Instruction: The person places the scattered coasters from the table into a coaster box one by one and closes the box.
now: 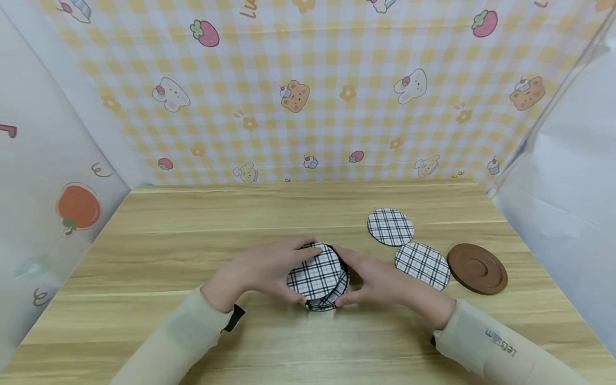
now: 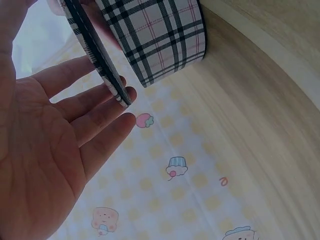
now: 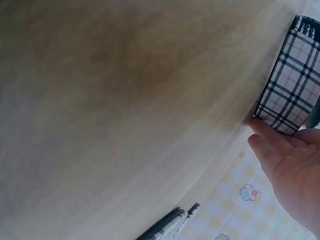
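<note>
Coaster (image 1: 314, 274), round, plaid, held in left hand (image 1: 271, 267) over plaid holder (image 3: 295, 82), mid-tabletop (image 1: 240, 342); right hand (image 1: 375, 279) grips holder's side. To the right: far coaster (image 1: 391, 226), near coaster (image 1: 422, 263) partly behind right forearm (image 1: 430, 303), brown disc (image 1: 477, 269) just beside it.

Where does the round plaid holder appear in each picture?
Head: holder below centre, between left hand and right hand, partly hidden by a plaid disc.
Left wrist: holder top middle, cut off by top edge.
Right wrist: holder upper right, cut off by right edge.
Shared landmark: yellow-checked cloth.
</note>
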A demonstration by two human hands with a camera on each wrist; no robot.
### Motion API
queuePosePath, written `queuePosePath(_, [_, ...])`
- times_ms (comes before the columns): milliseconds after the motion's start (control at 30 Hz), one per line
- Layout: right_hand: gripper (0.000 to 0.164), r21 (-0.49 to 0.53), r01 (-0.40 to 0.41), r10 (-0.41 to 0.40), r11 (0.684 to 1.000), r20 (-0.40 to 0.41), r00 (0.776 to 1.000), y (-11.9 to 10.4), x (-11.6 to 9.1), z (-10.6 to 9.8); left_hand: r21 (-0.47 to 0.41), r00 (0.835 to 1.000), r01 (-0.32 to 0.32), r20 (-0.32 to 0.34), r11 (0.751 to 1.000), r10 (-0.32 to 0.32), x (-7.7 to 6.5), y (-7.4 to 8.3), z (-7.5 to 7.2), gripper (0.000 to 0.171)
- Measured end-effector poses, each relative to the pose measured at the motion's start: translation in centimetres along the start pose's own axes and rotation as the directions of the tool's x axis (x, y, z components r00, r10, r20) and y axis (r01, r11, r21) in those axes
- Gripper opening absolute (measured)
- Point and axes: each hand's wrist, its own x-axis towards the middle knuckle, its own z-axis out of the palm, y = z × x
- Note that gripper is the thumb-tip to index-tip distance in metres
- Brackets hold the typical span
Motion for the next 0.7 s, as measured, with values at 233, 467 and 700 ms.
queuePosePath(233, [0.112,0.008,0.022,-0.022,1.000,0.003,1.000,-0.14,0.05,-0.09,-0.005,1.000,-0.005,0.027,1.000,0.005,0.42,0.13,0.30,0.097])
queuePosePath(467, [0.110,0.009,0.028,-0.028,1.000,0.000,1.000,-0.19,0.07,-0.09,-0.037,0.998,0.022,0.062,0.999,-0.019,0.92,-0.01,0.79,0.096])
queuePosePath(700, [0.112,0.005,0.022,-0.022,1.000,0.001,1.000,-0.04,0.04,-0.05,-0.034,0.998,0.025,0.062,0.999,-0.023,0.97,0.05,0.80,0.094])
